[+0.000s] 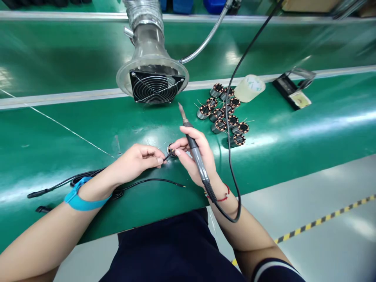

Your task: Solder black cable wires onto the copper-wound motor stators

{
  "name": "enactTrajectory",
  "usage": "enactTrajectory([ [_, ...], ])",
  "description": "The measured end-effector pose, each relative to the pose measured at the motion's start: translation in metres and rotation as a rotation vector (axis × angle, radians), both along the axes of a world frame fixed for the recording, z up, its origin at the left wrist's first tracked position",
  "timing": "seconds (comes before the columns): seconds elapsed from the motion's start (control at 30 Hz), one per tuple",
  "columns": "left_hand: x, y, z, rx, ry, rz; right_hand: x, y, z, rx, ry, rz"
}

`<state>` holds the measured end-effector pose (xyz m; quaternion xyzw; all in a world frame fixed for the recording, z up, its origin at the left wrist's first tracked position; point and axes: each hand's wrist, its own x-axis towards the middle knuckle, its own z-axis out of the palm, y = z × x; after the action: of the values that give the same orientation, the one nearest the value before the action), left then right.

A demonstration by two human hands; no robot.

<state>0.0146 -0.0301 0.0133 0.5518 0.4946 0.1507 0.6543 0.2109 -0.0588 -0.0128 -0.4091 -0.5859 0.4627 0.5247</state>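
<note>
Between thumb and fingers, my left hand (142,159) pinches a black cable (168,157) near its end. My right hand (196,152) has a soldering iron (197,156) lying across it, tip pointing up and away from me. Its thumb and fingertips also close on the cable's end. Just behind those fingertips stands a motor stator (169,149), mostly hidden by the hand. Another black cable (155,179) with a bare metallic tip lies on the green bench below my hands. From the iron's handle a black cord (230,156) loops over my right forearm and rises.
A fume extractor (157,86) with a fan grille hangs behind my hands. Several copper-wound stators (219,126) stand to the right, near a tape roll (249,88) and a soldering iron stand (292,92). Bundled black cables (85,174) lie at the left.
</note>
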Motion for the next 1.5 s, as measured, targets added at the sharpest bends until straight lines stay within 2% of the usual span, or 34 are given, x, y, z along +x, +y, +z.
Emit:
enactTrajectory([
  [0.17,0.001,-0.001,0.000,0.036,0.002,-0.055,0.000,0.001,-0.003,-0.041,0.047,0.040],
  [0.33,0.006,-0.007,0.002,0.312,0.013,-0.096,-0.003,0.000,-0.007,-0.088,0.101,0.046],
  [0.43,0.006,-0.009,0.002,0.407,0.062,-0.144,-0.004,-0.002,-0.009,-0.069,0.084,0.040],
  [0.6,0.006,-0.008,0.003,0.475,0.103,-0.232,-0.004,-0.004,-0.010,-0.031,0.090,0.054],
  [0.73,0.007,-0.007,0.003,0.472,0.085,-0.237,-0.004,-0.003,-0.008,-0.023,0.075,0.088],
  [0.8,0.008,-0.008,0.002,0.370,0.036,-0.209,-0.005,-0.004,-0.006,0.021,0.051,0.094],
  [0.9,0.010,-0.010,0.001,0.080,-0.093,-0.117,-0.007,-0.004,-0.004,0.087,-0.006,0.066],
  [0.97,0.011,-0.009,-0.001,-0.049,-0.143,-0.026,-0.008,-0.005,-0.003,0.108,-0.061,0.039],
  [1.17,0.015,0.002,-0.010,0.032,-0.051,0.249,0.003,-0.008,-0.006,0.075,-0.250,-0.097],
  [1.33,0.020,0.005,-0.014,0.030,-0.023,0.325,0.019,-0.017,-0.009,0.228,-0.311,-0.219],
  [1.5,0.021,0.003,-0.015,0.019,-0.020,0.350,0.021,-0.021,-0.012,0.307,-0.249,-0.246],
])
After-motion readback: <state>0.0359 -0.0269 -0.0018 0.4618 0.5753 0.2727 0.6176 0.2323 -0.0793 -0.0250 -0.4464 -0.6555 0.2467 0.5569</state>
